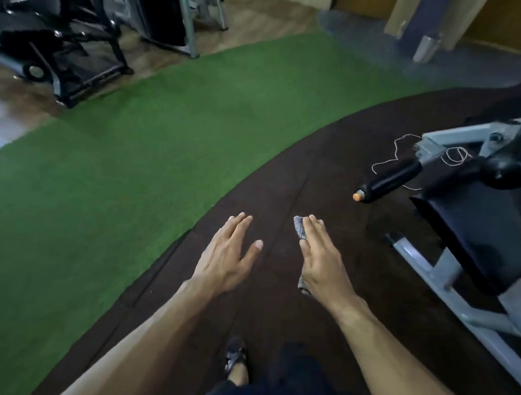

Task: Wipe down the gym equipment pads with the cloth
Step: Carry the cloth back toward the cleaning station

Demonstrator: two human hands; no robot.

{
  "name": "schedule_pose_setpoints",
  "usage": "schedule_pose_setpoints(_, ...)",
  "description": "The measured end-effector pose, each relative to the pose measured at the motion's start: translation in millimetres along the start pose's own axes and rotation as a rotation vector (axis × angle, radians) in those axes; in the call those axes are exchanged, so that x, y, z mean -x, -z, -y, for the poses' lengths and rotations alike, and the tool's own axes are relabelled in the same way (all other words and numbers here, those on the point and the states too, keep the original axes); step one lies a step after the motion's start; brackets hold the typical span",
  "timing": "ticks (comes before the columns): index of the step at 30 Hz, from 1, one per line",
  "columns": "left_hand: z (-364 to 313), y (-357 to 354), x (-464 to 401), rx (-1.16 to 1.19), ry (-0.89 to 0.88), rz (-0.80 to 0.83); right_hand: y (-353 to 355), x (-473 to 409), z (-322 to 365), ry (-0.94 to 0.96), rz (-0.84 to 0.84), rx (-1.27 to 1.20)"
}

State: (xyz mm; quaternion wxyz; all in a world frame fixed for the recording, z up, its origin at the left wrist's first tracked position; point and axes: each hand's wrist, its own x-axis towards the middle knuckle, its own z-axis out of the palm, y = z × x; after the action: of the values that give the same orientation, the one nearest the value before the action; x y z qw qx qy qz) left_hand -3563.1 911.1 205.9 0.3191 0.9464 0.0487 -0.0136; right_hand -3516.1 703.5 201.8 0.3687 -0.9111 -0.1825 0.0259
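Both arms were stretched forward over the dark rubber flooring [282, 178]. The left hand [226, 255] was released, fingers straight and spread, holding nothing. The right hand [318, 254] grasped a small grey cloth [300, 231]; the cloth lay under the extended fingers, its far end showing beside the fingertips and its near end poking out below the palm. To the right stood a grey-framed gym machine [435, 267] with a black pad [476, 241], well apart from the cloth. A black handle with an orange tip [387, 181] stuck out leftward from it, with loose string [397, 152] around it. Green turf [132, 158] ran along the left, and a treadmill [68, 56] stood far left. A sandalled foot [236, 359] showed near.
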Motion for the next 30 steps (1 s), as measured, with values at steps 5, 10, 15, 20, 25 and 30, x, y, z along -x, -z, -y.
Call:
schedule_pose_setpoints(5,6.4,15.8,-150.8,-0.008,-0.077,0.046,4.1,-128.9,-30.9,-0.077,-0.071,-0.031)
schedule_pose_setpoints(10,10.8,14.7,-310.5,-0.037,-0.086,0.075,4.3,-274.5,-79.5,-0.096,-0.115,-0.031)
schedule_pose_setpoints(15,1.4,29.6,-453.9,-0.026,-0.081,0.074,31.6,-418.5,-111.4,-0.091,-0.11,-0.033)
schedule_pose_setpoints(20,-6.7,38.7,-586.0,0.002,-0.088,0.075,59.1,-545.1,-138.7,-0.103,-0.147,-0.023)
schedule_pose_setpoints(25,-15.9,27.8,-737.0,0.006,-0.155,0.118,74.2,-670.3,-184.2,-0.138,-0.19,-0.002)
schedule_pose_setpoints(30,-43.1,26.8,-900.7,0.011,-0.26,0.177,108.2,-794.0,-223.4,-0.228,-0.267,0.017)
